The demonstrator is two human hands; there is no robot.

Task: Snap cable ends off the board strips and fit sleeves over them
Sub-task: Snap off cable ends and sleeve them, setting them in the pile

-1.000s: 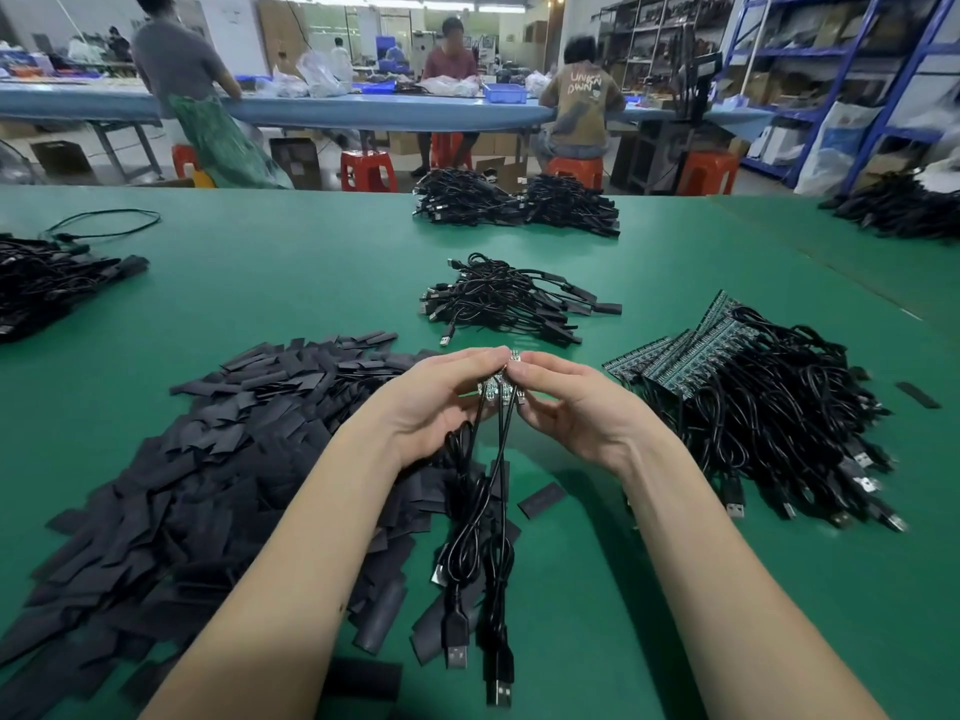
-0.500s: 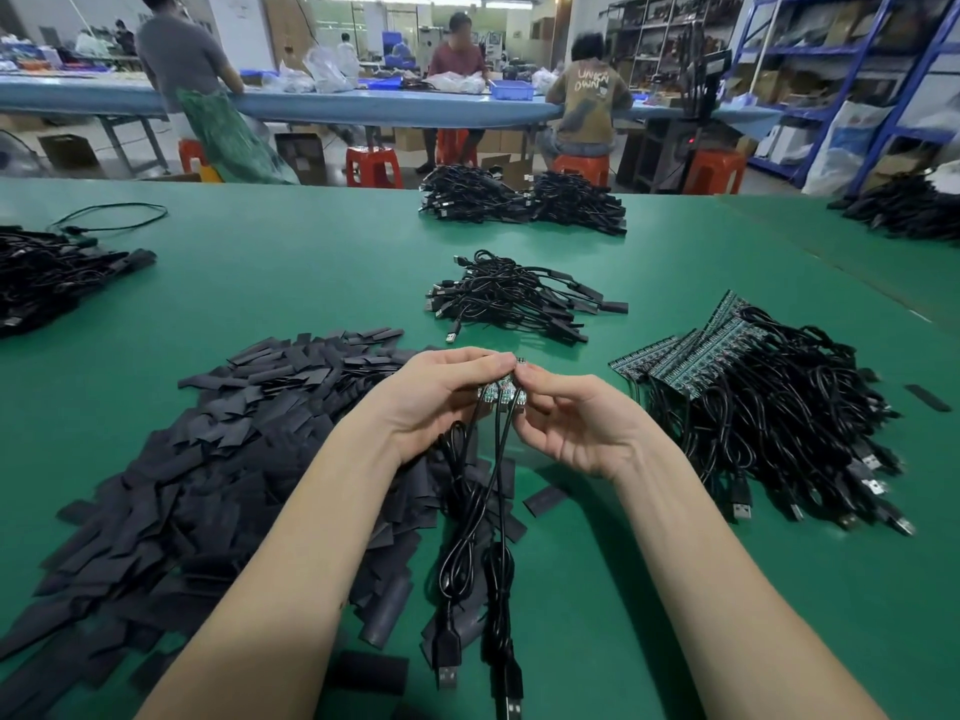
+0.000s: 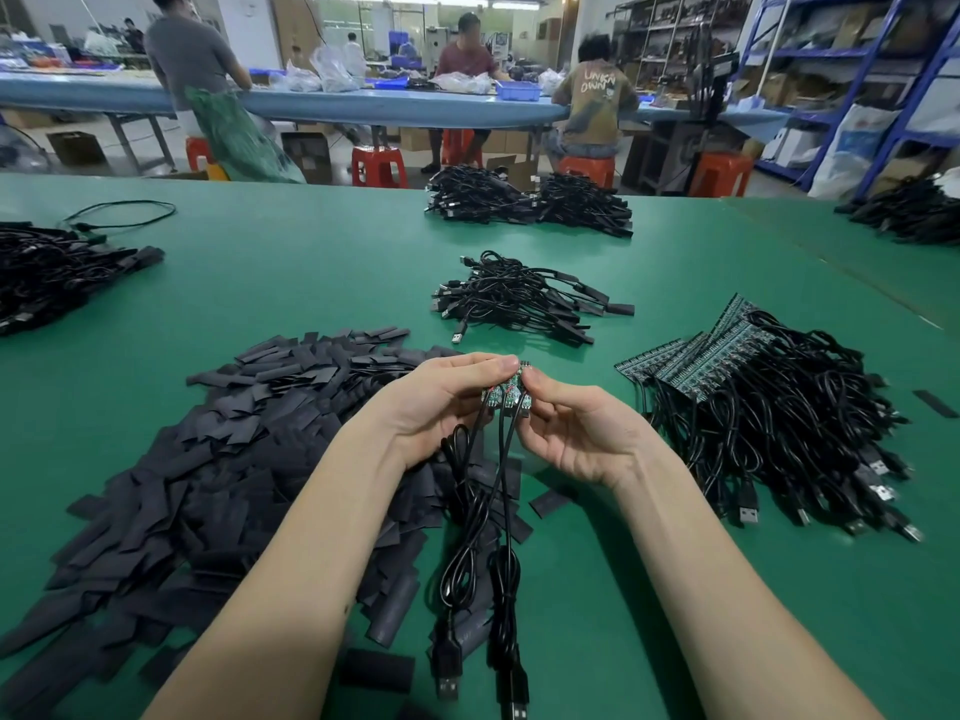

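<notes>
From the head camera, both hands meet over the green counter (image 3: 291, 283), just above its near middle. The left hand (image 3: 441, 402) and the right hand (image 3: 576, 433) pinch between them a small piece of board strip (image 3: 506, 394) — green, with a few cable ends soldered to it. Each grip is pressed together on the strip, thumb and fingertips closing on it from its own side. Thin black cables (image 3: 467, 517) hang down from the strip toward the viewer, and their USB plugs (image 3: 449, 667) lie on the counter at the near edge.

To the left and under the left forearm spreads a broad heap of flat black sleeves (image 3: 182, 480); a single loose sleeve (image 3: 550, 504) lies just beside the right wrist. To the right sits a pile of uncut board strips with cables (image 3: 753, 397), the green strips fanned at its far-left side. Beyond the hands lies a smaller bundle of finished cables (image 3: 519, 298), and farther off a larger cable heap (image 3: 530, 202). Another black cable pile (image 3: 52, 272) sits at the far left. Across the aisle — past a blue bench (image 3: 363, 109) — people work near red stools (image 3: 376, 166).
</notes>
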